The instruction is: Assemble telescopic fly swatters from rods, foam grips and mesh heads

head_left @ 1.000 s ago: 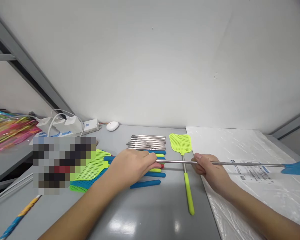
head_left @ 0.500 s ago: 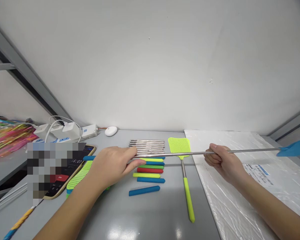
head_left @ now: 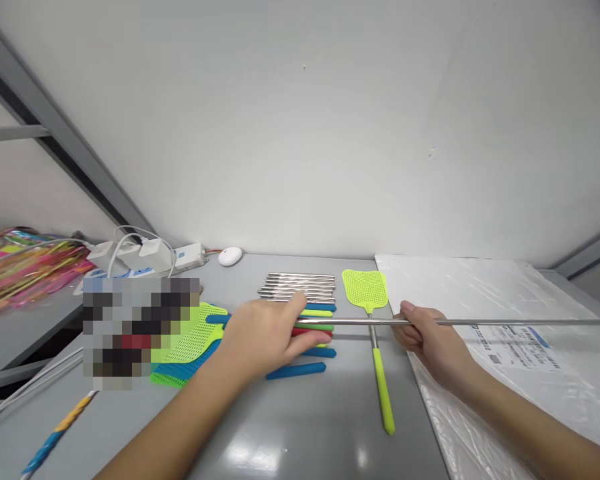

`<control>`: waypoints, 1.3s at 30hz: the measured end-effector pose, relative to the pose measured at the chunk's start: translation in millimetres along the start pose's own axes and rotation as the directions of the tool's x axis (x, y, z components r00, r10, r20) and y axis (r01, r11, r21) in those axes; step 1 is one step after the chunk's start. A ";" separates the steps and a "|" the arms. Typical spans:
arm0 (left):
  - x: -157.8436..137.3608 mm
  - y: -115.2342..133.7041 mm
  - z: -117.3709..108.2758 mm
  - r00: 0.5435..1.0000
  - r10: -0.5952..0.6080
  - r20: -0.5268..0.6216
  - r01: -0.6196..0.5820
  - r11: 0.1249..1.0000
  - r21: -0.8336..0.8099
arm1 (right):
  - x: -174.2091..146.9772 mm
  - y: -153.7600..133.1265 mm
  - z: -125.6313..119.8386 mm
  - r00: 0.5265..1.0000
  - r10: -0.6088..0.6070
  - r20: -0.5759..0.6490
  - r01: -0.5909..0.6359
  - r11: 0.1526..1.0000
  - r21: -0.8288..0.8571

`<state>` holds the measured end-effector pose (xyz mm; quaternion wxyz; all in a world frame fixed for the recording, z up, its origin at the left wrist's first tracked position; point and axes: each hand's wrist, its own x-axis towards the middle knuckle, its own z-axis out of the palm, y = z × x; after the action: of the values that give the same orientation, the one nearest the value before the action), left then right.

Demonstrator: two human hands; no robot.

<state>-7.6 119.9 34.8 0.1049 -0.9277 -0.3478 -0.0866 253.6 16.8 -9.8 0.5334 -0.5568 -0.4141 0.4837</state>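
A fly swatter's thin metal rod (head_left: 353, 322) stretches level across the desk, in both my hands. My left hand (head_left: 260, 337) is closed around its handle end, where a blue tip (head_left: 215, 319) sticks out behind the fingers. My right hand (head_left: 425, 333) grips the rod farther right. The swatter's head lies outside the picture. Below the rod, a complete lime fly swatter (head_left: 383, 393) rests on the desk. Several colored handles, among them a blue handle (head_left: 303, 371), lie partly hidden by my left hand. Behind them are several short metal rods (head_left: 300, 283).
Perforated swatter heads (head_left: 180, 340) are stacked left of my left arm, near a blurred-out patch. A power strip (head_left: 189, 256) with chargers and a white oval device (head_left: 230, 256) stand by the wall. White plastic-wrapped packaging (head_left: 480, 287) covers the right side. Colorful bagged items (head_left: 35, 270) lie far left.
Both hands and the rod have shifted slightly; the rod now reaches past the right edge, and its blue head has left the picture. The camera view has turned slightly left.
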 end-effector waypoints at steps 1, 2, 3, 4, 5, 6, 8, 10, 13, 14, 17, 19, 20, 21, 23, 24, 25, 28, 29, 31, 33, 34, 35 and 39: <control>0.9 -7.1 0.2 1.000 -0.018 0.025 0.018 1.000 -0.005 | 0.3 -1.3 -0.9 1.000 0.007 0.000 -0.007 1.000 -0.015; 1.3 -14.6 0.2 0.999 -0.032 0.044 0.032 0.999 -0.012 | 0.8 -2.9 -2.7 1.000 0.011 -0.007 -0.011 1.000 -0.027; 1.2 -21.8 0.0 0.997 -0.041 0.058 0.042 0.999 -0.020 | 1.5 -4.5 -5.3 1.000 0.008 -0.022 -0.009 0.999 -0.036; 0.6 -28.1 -0.4 0.997 -0.048 0.062 0.050 0.998 -0.025 | 2.2 -6.3 -8.5 0.999 0.001 -0.041 -0.003 0.999 -0.042; -0.2 -33.2 -0.9 0.997 -0.055 0.062 0.056 0.998 -0.028 | 2.8 -8.0 -12.1 0.998 -0.008 -0.058 0.005 0.999 -0.048; -1.1 -36.8 -1.4 0.997 -0.056 0.061 0.058 0.998 -0.030 | 3.3 -9.6 -15.8 0.998 -0.018 -0.067 0.014 0.998 -0.056; -2.5 -39.3 -2.0 0.997 -0.051 0.055 0.053 0.998 -0.034 | 4.5 -12.0 -22.2 0.998 -0.035 -0.059 0.032 0.997 -0.065; -2.6 -36.0 -2.1 0.998 -0.047 0.051 0.048 0.998 -0.036 | 6.3 -12.5 -25.9 0.999 -0.029 -0.030 0.028 0.999 -0.037; -1.2 -22.4 -2.2 0.996 -0.064 0.068 0.066 0.997 -0.041 | 9.9 -9.5 -25.3 1.000 -0.006 -0.026 0.008 0.997 0.078; -0.8 -16.1 -2.7 0.994 -0.072 0.077 0.076 0.996 -0.044 | 10.5 -7.6 -23.5 0.999 -0.007 -0.036 0.011 0.995 0.101; -1.2 4.7 -5.2 0.995 -0.056 0.085 0.062 0.996 -0.069 | 8.2 -1.0 -14.0 0.998 -0.054 -0.015 0.054 0.998 0.023; -2.4 16.2 -6.5 0.997 0.009 0.073 -0.001 0.995 -0.104 | 3.8 2.3 -5.7 0.997 -0.062 0.048 0.064 0.996 -0.055; -2.8 19.9 -6.7 0.997 0.040 0.065 -0.032 0.992 -0.120 | 1.4 3.1 -1.6 0.996 -0.050 0.072 0.055 0.996 -0.066; -3.0 21.8 -6.7 0.996 0.058 0.060 -0.050 0.990 -0.129 | -0.7 3.3 2.3 0.996 -0.035 0.084 0.040 0.997 -0.065; -2.5 20.0 -6.2 0.997 0.050 0.062 -0.042 0.991 -0.128 | -3.9 1.6 8.5 0.996 -0.014 0.085 0.019 0.998 -0.060; -1.9 16.7 -6.0 0.997 0.030 0.066 -0.022 0.993 -0.119 | -5.0 0.0 10.5 0.996 -0.014 0.084 0.020 0.997 -0.071; -1.3 12.4 -6.0 0.997 0.010 0.070 -0.002 0.994 -0.110 | -5.8 -2.0 11.8 0.996 -0.023 0.088 0.031 0.995 -0.092; -0.3 -1.5 -7.1 0.997 -0.028 0.069 0.035 0.995 -0.090 | -7.3 -8.0 11.2 0.994 -0.053 0.093 0.066 0.988 -0.142; -0.4 -5.3 -7.6 0.997 -0.037 0.064 0.042 0.996 -0.082 | -7.6 -9.6 9.9 0.994 -0.059 0.087 0.072 0.986 -0.149; -1.0 -10.7 -7.9 0.997 -0.051 0.054 0.055 0.996 -0.063 | -7.9 -11.7 6.6 0.995 -0.066 0.070 0.076 0.985 -0.152; -1.4 -13.6 -7.3 0.997 -0.063 0.048 0.065 0.996 -0.054 | -8.0 -12.7 3.7 0.996 -0.070 0.063 0.079 0.983 -0.163; -1.4 -14.4 -6.7 0.997 -0.066 0.045 0.069 0.996 -0.054 | -7.9 -12.9 2.7 0.995 -0.073 0.062 0.083 0.982 -0.171; -1.3 -15.0 -6.0 0.997 -0.069 0.041 0.071 0.996 -0.057 | -7.8 -13.2 1.9 0.995 -0.075 0.063 0.086 0.980 -0.179; -0.5 -17.7 -4.2 0.997 -0.076 0.012 0.076 0.996 -0.047 | -7.1 -14.8 0.0 0.996 -0.074 0.045 0.080 0.984 -0.159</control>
<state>-20.1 131.6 41.0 0.0775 -0.9165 -0.3811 -0.0940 253.1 11.1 5.6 0.4970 -0.5721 -0.4833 0.4383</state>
